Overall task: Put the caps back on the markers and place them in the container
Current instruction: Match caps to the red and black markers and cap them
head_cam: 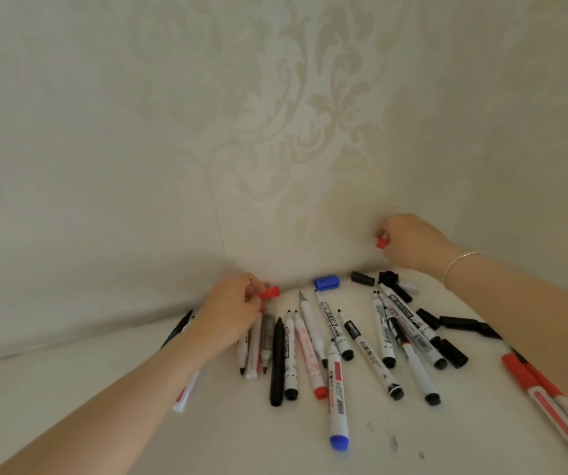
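Markers (pixel 335 341) lay fanned across the pale tabletop (pixel 412 447), most uncapped, tips pointing toward the wall (pixel 172 132). Bodies mostly white with printed labels and black, red or blue end plugs; one all-black pen among them. Loose caps sat along the far edge near the wall: a blue cap (pixel 326 282), several black caps (pixel 362 279), more black ones at the right of the spread.

Left hand (pixel 232 308), grip pinching a red cap (pixel 270 292) between thumb and fingertips, low over the left end of the pile, apparently so the cap could meet a red marker below it. Right hand (pixel 409 240), grip closed on a second red cap (pixel 382 242), raised near the wall, well apart from the pile; likely just collecting caps by colour. A thin bracelet (pixel 460 265) on the right wrist.

Red-capped pens (pixel 550 402) lay at the right edge, partly under the right forearm. No container visible. Judged early in the task: capping barely begun. Faint ink marks on the tabletop in front.
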{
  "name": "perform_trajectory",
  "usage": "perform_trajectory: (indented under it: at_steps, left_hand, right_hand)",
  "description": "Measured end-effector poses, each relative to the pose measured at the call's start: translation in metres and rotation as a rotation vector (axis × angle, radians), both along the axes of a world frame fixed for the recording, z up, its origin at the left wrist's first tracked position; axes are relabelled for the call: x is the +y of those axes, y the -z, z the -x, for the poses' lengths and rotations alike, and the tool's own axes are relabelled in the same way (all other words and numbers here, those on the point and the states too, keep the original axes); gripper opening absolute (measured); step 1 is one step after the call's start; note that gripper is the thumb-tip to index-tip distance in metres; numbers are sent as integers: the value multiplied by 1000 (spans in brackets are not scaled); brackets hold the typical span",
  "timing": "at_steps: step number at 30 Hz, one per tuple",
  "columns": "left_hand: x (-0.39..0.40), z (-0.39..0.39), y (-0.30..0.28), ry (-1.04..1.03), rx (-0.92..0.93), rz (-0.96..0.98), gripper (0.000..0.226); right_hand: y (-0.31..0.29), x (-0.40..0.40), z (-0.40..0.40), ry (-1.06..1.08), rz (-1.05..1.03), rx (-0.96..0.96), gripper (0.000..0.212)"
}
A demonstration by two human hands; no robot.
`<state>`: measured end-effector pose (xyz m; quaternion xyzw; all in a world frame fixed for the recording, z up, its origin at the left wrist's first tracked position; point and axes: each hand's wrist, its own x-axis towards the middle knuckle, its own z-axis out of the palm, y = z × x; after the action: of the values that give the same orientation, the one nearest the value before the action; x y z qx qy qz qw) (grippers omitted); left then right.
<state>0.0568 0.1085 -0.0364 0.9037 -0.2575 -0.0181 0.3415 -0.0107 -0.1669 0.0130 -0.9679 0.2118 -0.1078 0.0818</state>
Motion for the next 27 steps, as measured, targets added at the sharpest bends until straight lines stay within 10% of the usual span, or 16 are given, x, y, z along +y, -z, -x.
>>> perform_trajectory:
  at_steps: [27]
  left_hand:
    - [25,31,-7,27,39,-268,22]
  right_hand:
    - [-8,121,11,-208,-512,-108,7]
